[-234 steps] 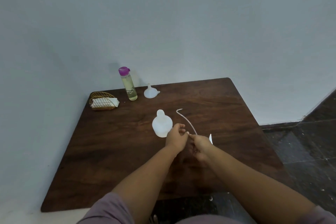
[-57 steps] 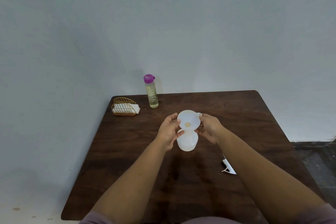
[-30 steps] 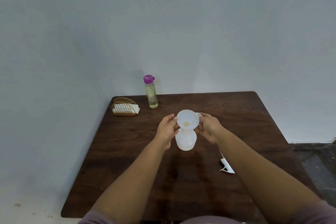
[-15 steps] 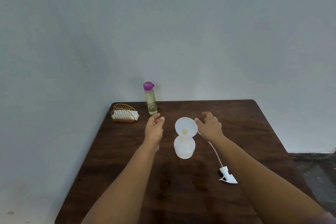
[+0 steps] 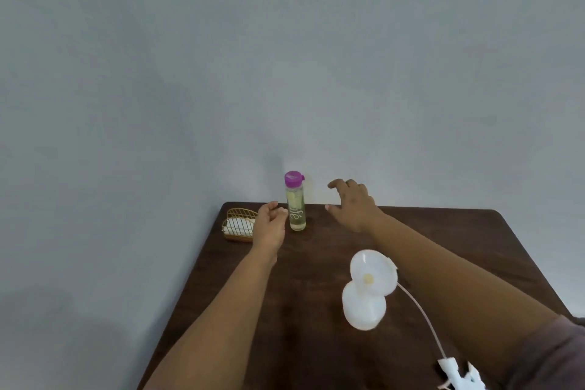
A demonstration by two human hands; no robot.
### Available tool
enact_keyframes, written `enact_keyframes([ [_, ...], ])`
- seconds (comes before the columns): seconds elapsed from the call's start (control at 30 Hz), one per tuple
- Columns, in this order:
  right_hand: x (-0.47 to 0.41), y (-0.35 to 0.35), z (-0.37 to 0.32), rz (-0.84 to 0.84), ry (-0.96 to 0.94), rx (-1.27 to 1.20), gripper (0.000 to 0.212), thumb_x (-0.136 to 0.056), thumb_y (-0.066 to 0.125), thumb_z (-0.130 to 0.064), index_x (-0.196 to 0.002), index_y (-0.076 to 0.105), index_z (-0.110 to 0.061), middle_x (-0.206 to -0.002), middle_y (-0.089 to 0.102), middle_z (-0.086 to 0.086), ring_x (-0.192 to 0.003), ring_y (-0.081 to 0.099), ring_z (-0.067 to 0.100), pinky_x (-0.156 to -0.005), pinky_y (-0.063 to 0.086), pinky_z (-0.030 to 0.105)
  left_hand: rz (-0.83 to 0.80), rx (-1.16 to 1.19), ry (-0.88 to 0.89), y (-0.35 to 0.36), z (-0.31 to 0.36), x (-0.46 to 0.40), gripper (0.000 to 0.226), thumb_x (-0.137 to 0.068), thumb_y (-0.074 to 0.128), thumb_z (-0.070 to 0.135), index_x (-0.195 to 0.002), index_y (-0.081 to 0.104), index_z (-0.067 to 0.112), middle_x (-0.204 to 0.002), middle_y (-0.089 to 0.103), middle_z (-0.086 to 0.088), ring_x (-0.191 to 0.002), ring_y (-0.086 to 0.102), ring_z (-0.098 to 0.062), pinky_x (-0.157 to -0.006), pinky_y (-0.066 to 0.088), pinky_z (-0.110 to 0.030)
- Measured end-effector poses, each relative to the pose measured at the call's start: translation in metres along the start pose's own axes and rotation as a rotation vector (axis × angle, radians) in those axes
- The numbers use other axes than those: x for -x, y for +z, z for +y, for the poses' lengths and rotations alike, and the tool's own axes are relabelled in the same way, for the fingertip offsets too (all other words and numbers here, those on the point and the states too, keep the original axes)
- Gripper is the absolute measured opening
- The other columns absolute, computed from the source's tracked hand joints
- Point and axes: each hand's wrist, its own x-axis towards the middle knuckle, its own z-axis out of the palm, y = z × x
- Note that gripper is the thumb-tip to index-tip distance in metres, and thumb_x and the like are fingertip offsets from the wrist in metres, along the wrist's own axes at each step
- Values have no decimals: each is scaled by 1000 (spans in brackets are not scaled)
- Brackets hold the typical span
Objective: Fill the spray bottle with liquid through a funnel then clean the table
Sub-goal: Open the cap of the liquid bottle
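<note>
Spray head cut off (bottom edge).

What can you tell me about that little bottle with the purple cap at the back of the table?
The small bottle is a slim, clear cylinder, plastic by its look, with a purple flip-style cap that looks closed. It holds pale yellow-green liquid nearly to the top and carries pale curly lettering on its side. It stands upright on the dark wooden table near the far edge, by the wall. The left hand reaches beside it, fingertips very close; actual contact cannot be told. The right hand hovers apart.
</note>
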Motion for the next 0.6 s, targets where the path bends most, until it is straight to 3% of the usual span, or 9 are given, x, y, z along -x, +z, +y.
enact_keyframes([
  [0.17, -73, 12, -17, -166, -61, 103, 61, -91, 59, -33, -144, 30, -23, -138, 40, 10, -127, 40, 29, -102, 41, 43, -39, -187, 25, 11, 17, -54, 42, -97, 57, 18, -137, 45, 18, -132, 56, -2, -114, 55, -17, -89, 44, -26],
  [0.37, -139, 40, -39, -207, 24, -122, 78, -84, 70, -27, -146, 25, -17, -140, 39, 16, -124, 47, 32, -101, 40, 36, -133, -401, 79, 30, 24, -118, 70, -89, 70, 23, -147, 32, 16, -150, 42, -7, -134, 46, -26, -106, 44, -38],
  [0.47, -156, 53, -37, -212, -2, -100, 74, -78, 74, -15, -141, 36, -17, -136, 49, 12, -121, 50, 28, -97, 41, 30, -170, -419, 97, 34, 17, -139, 66, -88, 70, 21, -144, 38, 14, -144, 49, -8, -130, 49, -27, -102, 45, -36],
  [0.6, -160, 62, -31, -139, -23, -144, 55, -78, 69, -6, -129, 51, -14, -119, 62, 10, -107, 58, 25, -80, 40, 23, -183, -362, 164, 36, 5, -148, 48, -88, 71, 21, -132, 53, 15, -129, 61, -5, -118, 56, -22, -95, 45, -31],
])
